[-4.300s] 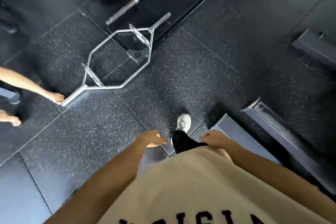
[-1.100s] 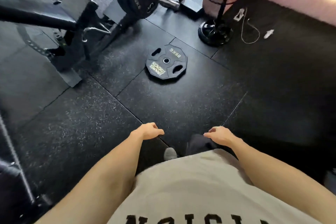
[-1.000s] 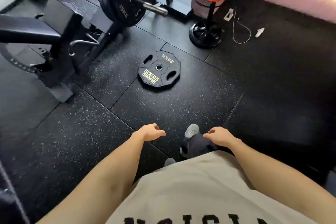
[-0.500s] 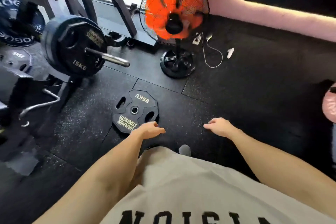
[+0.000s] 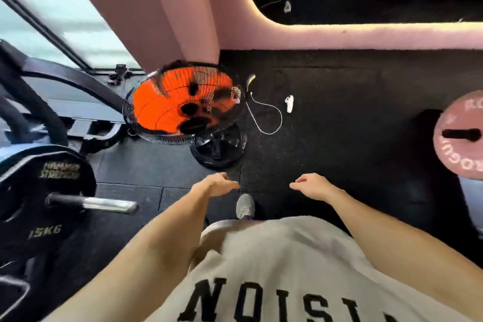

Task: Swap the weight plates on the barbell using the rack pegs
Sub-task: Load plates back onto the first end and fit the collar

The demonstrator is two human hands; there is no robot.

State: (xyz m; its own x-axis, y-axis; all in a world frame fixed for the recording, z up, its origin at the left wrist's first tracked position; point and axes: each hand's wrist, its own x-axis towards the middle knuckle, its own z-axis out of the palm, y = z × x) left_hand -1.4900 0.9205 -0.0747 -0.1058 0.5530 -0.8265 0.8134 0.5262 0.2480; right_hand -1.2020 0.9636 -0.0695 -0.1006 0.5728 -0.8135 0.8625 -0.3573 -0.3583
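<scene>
A black 15 kg plate [image 5: 44,191] sits on the barbell at the left edge, and the bare steel sleeve end [image 5: 104,205] sticks out toward me. My left hand [image 5: 214,185] hangs in front of my body, right of that sleeve, holding nothing, fingers loosely apart. My right hand [image 5: 312,187] hangs level with it, also holding nothing. A pink plate [image 5: 460,138] hangs on a peg at the right edge. The 25 kg plate that lay on the floor is out of view.
An orange floor fan [image 5: 183,107] on a round black base [image 5: 219,146] stands straight ahead. A white cable [image 5: 264,115] and small white plug [image 5: 288,103] lie on the black rubber floor. Dark rack uprights [image 5: 65,81] rise at left; a pink wall [image 5: 339,36] runs behind.
I have walked forward and the view has tilted up. The fan and loaded barbell end are much closer, the floor plate has dropped out of sight, and a pink plate has appeared at right.
</scene>
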